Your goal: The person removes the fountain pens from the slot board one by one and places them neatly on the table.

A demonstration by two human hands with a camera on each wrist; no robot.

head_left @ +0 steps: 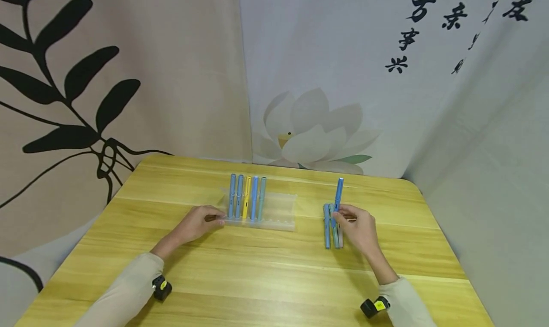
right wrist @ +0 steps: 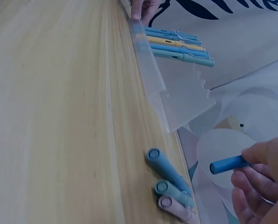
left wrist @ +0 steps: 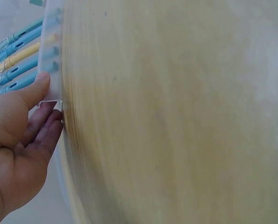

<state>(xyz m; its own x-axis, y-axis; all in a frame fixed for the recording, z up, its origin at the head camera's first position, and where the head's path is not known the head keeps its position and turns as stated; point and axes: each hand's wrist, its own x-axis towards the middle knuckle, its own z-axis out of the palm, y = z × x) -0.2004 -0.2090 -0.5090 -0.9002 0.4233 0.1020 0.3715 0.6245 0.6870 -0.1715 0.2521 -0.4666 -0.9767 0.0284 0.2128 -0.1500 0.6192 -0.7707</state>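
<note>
The right hand's [head_left: 357, 227] fingers [right wrist: 256, 151] are pinching a blue pen [head_left: 339, 189], nearly closed around it, beside three loose pens [head_left: 327, 229] lying on the surface [head_left: 274, 279]. The left hand's [head_left: 199, 223] fingers are gripping a clear rack's [head_left: 279, 212] left end; five racked pens [head_left: 246, 198] are leaning there.

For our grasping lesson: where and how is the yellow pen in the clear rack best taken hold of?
Probably pinch the yellow pen at its upper end, from above: that end juts past the back of the clear rack, while blue pens flank it closely.
</note>
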